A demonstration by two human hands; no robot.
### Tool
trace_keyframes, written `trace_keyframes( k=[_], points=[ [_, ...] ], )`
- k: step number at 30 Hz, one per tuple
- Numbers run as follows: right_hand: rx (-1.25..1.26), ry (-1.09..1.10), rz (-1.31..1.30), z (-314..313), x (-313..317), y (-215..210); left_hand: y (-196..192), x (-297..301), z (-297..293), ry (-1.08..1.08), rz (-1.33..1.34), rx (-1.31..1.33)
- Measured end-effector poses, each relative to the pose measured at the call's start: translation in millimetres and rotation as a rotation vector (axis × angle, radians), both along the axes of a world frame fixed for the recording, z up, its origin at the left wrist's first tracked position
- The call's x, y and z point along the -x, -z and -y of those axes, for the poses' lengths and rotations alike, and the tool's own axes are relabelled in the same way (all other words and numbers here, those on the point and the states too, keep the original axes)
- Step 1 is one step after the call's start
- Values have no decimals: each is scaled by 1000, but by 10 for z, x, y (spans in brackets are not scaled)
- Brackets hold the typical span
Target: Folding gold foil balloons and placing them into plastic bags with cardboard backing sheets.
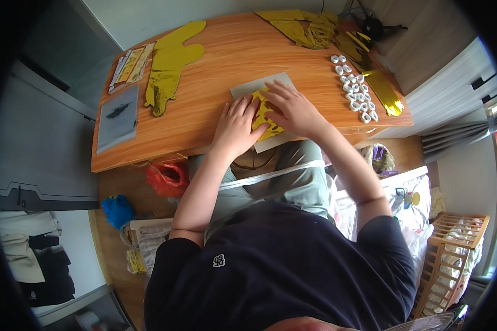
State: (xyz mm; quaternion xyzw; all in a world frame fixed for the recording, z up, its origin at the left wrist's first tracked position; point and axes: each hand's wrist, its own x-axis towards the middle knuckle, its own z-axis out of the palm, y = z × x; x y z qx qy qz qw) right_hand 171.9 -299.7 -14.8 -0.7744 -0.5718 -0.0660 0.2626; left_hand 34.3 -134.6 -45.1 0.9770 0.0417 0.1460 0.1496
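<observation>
Near the front edge of the wooden table, a grey board [248,89] lies flat with a folded piece of shiny gold foil [269,132] on it. My left hand [237,126] rests on the left side of the foil, fingers stretched out and pointing away from me. My right hand [294,112] lies over its right side and far part, fingers extended and slightly spread. Both hands are open and press down on the foil, gripping nothing that I can see. They cover much of the foil and part of the board.
Flat gold foil balloons [174,60] lie at the left, with more gold foil [301,27] at the far right. White rolls [354,94] stand in rows on the right. A grey translucent sheet [117,119] lies at the left edge. A white strip [270,175] crosses my lap.
</observation>
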Motion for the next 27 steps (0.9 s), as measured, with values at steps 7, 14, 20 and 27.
trace_keyframes(
  k=[7,14,20,27],
  points=[
    [252,-149,92,16,-162,204,-7,60,-13,22,-17,15],
    [260,-72,156,97,-95,268,-195,31,-122,48,-166,78],
    [259,-34,150,142,-100,257,-166,-9,-263,73,-229,5],
    [277,-28,115,221,-210,216,-227,-51,-426,130,-260,-21]
  ],
)
